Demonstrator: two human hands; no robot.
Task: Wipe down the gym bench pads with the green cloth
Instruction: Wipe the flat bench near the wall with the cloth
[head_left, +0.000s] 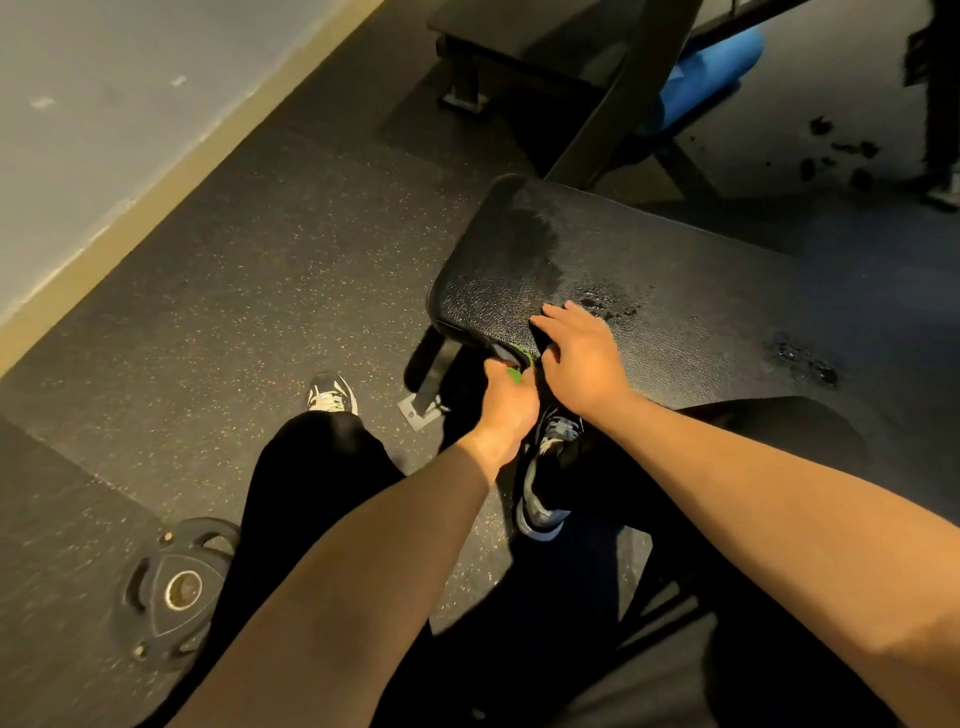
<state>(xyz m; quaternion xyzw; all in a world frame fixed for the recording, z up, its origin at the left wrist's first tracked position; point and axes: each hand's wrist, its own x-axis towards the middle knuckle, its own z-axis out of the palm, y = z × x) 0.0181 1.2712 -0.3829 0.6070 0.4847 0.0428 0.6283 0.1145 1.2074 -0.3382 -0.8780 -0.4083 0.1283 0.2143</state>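
A black textured bench pad (597, 260) fills the middle right, with dark wet patches on its top. My left hand (506, 397) grips the green cloth (517, 371) against the pad's near front edge; only a small green bit shows above my fingers. My right hand (579, 351) lies flat on the pad's top near that same edge, fingers spread and pointing left, just right of the cloth. The bench's metal foot (423, 408) stands on the floor below the edge.
A black weight plate (174, 592) lies on the speckled rubber floor at lower left. My two shoes (332, 395) (545, 467) stand below the bench. A blue foam roller (696, 83) and another bench frame (467, 67) sit behind. A grey wall runs along the left.
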